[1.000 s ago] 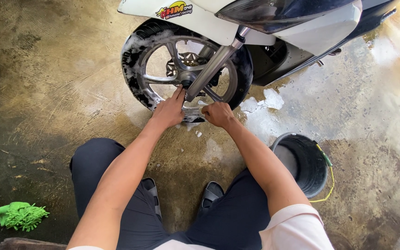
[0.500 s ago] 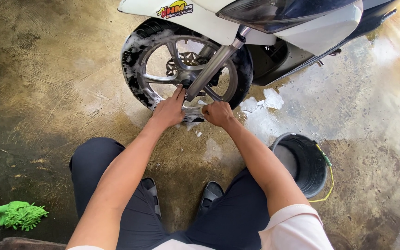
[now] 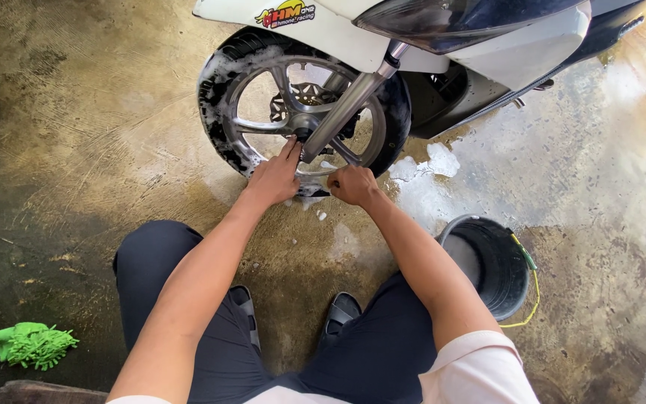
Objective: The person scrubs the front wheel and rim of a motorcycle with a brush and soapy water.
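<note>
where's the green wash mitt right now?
Head view: the green wash mitt lies on the concrete floor at bottom left, beside the person's left knee, away from both hands.

A person's left hand [image 3: 274, 178] has crept slightly upward along the soapy front wheel [image 3: 302, 112] of a scooter, its fingertips now reaching toward the hub at the wheel's centre from about 7 o'clock, where a second ago they sat lower on the rim. The right hand [image 3: 351, 185], curled at the wheel's 6 o'clock edge, has edged only a trace lower.
</note>
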